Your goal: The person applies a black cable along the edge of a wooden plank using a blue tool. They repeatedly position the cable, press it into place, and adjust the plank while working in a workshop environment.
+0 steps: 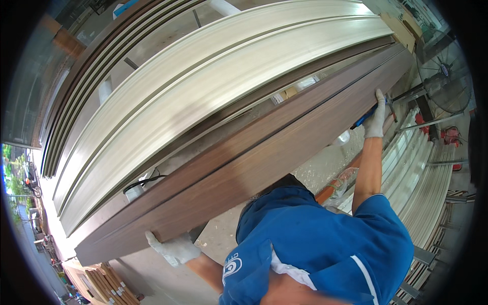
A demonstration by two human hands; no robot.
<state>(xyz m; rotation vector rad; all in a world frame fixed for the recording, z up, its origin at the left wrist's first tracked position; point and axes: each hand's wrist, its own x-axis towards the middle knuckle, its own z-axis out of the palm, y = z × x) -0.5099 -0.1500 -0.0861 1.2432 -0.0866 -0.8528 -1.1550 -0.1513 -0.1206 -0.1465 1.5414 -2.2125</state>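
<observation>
A long brown wood-grain panel (239, 170) with a dark groove along its length slants in front of me, from lower left to upper right. My left hand (175, 250), in a white glove, grips its near edge towards the left end; the fingers are partly hidden at the edge. Farther right, my right hand (375, 119), also gloved, holds the same edge near the right end. Against that hand lies a blue and black object (363, 118), whose kind I cannot make out. Just beyond the panel runs a long cream panel (203, 91) with lengthwise grooves.
Several dark brown strips (101, 81) are stacked at the far left. On the right stand a fan (445, 71) and a stack of long pale profiles (422, 178). Boards (109, 284) lean at the lower left. A white cylinder (134, 192) sits beneath the panels.
</observation>
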